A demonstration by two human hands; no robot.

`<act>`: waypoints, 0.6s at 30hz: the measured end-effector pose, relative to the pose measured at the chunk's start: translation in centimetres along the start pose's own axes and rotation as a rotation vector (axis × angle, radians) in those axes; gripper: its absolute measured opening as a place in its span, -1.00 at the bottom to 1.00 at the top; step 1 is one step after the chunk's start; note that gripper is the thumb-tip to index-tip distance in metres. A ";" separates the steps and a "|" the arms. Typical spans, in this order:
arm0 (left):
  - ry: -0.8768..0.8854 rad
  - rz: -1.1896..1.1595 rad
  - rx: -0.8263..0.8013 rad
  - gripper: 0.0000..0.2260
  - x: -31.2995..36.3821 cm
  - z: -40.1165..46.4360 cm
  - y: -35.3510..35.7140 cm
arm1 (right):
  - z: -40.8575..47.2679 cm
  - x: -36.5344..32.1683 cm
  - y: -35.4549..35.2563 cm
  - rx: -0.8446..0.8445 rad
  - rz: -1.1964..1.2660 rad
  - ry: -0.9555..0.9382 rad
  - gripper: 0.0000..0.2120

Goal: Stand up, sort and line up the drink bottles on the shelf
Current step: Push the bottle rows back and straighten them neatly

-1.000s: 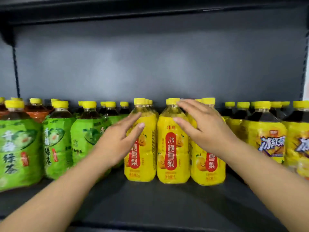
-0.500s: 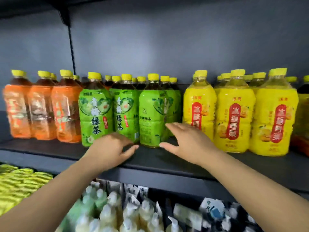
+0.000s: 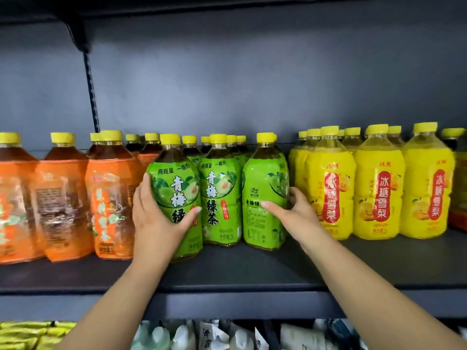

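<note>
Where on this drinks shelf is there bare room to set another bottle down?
Bare shelf runs along the front edge, before the orange bottles, green bottles and yellow bottles. Behind that strip the rows stand packed, right to the back wall.

Orange-labelled bottles (image 3: 63, 208), green-labelled bottles (image 3: 219, 198) printed with pale green fruit, and yellow-labelled bottles (image 3: 376, 193) with red ovals all wear yellow caps (image 3: 170, 139); the shelf (image 3: 227, 271) is dark grey.

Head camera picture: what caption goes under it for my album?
Two hands, left hand and right hand, grip green tea bottles on a shelf.
</note>
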State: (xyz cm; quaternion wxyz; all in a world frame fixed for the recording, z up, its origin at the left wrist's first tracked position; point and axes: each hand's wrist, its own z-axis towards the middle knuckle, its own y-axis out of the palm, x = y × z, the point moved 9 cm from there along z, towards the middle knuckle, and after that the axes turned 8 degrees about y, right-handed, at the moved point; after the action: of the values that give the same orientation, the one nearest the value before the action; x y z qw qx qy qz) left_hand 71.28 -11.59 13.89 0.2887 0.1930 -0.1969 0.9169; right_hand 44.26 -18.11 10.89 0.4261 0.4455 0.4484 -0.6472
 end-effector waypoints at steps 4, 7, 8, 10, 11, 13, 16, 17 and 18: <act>-0.012 -0.066 -0.002 0.00 -0.7 0.3 -0.2 | -2.1 -0.4 -2.0 0.287 -0.233 -0.028 -0.05; -0.017 -0.116 -0.028 0.01 -1.2 0.7 -0.1 | -2.8 -0.8 -2.6 0.350 -0.350 -0.030 0.01; -0.023 -0.132 -0.040 0.01 -1.4 0.7 0.0 | -2.8 -0.8 -2.4 0.332 -0.364 -0.033 0.00; -0.038 -0.166 -0.070 0.01 -1.8 0.9 0.5 | -2.4 -0.4 -1.9 0.223 -0.247 -0.002 -0.04; -0.042 -0.182 -0.085 0.01 -1.9 1.0 0.8 | -2.1 0.0 -1.5 0.145 -0.129 0.026 -0.08; -0.057 -0.210 -0.108 0.00 -2.0 1.2 1.2 | -1.8 0.3 -1.0 -0.001 0.078 0.054 -0.17; -0.066 -0.228 -0.125 -0.01 -1.8 1.5 1.6 | -1.7 0.1 -0.7 -0.100 0.185 0.046 -0.37; -0.066 -0.234 -0.130 -0.01 -1.8 1.6 1.8 | -1.7 0.1 -0.9 -0.079 0.182 0.044 -0.38; -0.066 -0.244 -0.135 -0.02 -1.8 1.7 1.9 | -1.6 0.1 -1.3 -0.026 0.153 0.038 -0.37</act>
State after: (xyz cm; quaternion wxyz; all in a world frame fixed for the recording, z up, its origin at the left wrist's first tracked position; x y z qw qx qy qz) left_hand 71.93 -14.62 13.96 0.4037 0.2259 -0.2428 0.8527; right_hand 43.34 -16.27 10.67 0.4717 0.4850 0.4293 -0.5983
